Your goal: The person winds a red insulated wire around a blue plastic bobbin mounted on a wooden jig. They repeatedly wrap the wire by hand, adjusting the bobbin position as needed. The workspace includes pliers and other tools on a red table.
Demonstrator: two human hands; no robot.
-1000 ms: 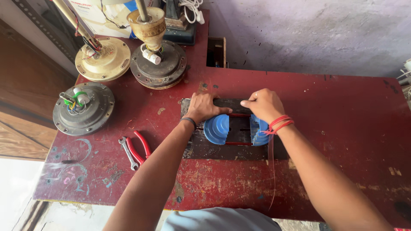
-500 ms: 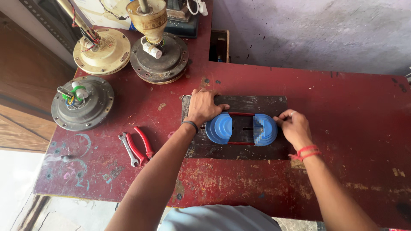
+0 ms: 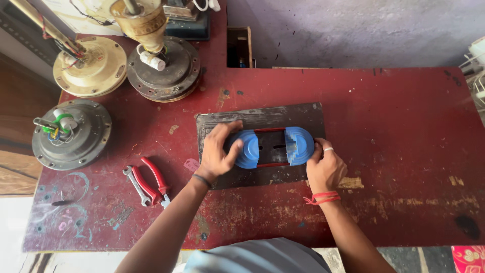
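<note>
A winding former with two blue stepped half-round blocks [image 3: 275, 146] joined by red bars lies on a dark metal plate [image 3: 262, 117] on the red table [image 3: 394, 126]. My left hand [image 3: 218, 151] grips the left blue block, thumb across its face. At the other end, my right hand [image 3: 326, 167], with a ring and red thread at the wrist, clasps the right blue block from below. Both hands hold the former flat against the plate.
Three ceiling fan motors stand at the left: a grey one with wires [image 3: 70, 132], a cream one [image 3: 91, 65] and a dark one with a brass shaft [image 3: 162, 68]. Red-handled pliers [image 3: 155, 178] and a spanner [image 3: 135, 184] lie left of the plate. A small wooden box [image 3: 239, 46] sits behind.
My right hand has slid from the top of the right blue block round to its lower right side. My left hand has moved down onto the left block.
</note>
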